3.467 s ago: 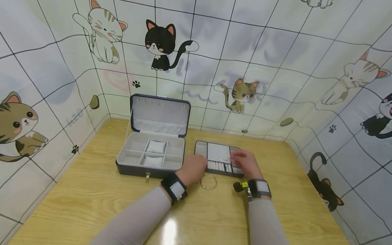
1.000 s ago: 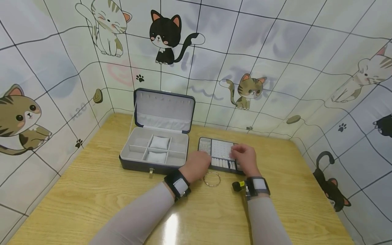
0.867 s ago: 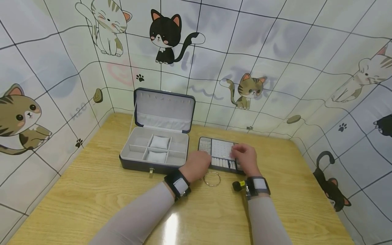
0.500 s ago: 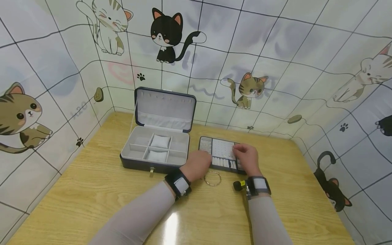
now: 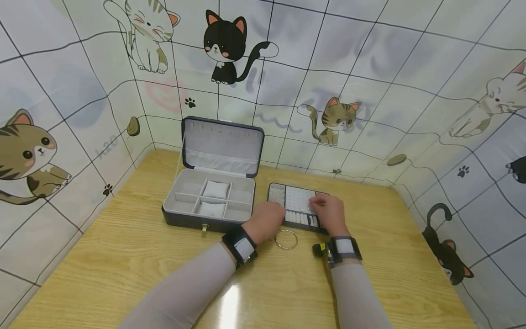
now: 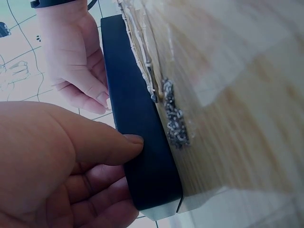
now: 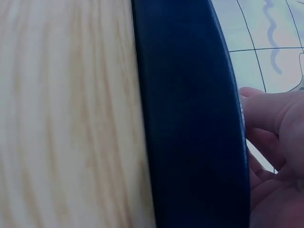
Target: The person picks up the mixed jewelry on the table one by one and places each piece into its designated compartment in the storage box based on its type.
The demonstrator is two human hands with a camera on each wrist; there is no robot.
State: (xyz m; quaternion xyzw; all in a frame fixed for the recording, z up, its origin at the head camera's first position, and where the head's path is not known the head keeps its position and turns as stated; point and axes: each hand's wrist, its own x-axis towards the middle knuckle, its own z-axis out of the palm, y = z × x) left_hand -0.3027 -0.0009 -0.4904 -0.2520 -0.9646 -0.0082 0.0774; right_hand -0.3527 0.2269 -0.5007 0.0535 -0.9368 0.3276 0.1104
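A dark-blue jewelry tray [image 5: 304, 226] with a white earring panel [image 5: 299, 198] lies on the table. My left hand [image 5: 265, 222] holds its left front corner; in the left wrist view the thumb [image 6: 118, 145] presses the front wall and the fingers curl at the corner. Over the panel's right side, my right hand [image 5: 332, 214] brings thumb and forefinger together, pinching a small pale stud [image 6: 109, 103] mostly hidden by the fingertips. Just in front of the tray lies a gold bangle [image 5: 277, 245]. Beside it, a glittery silver strip [image 6: 174, 116] shows in the left wrist view.
An open dark-blue jewelry box [image 5: 185, 219] stands left of the tray, lid raised toward the wall. Inside are several compartments and two white cushions, one being the rear cushion [image 5: 215, 189]. Cat-printed cloth walls enclose the wooden table [image 5: 287, 292].
Over the last half second my right hand has shifted slightly left above the panel. My left hand stays on the tray's corner. Since the oldest frame, the head view has tilted a little.
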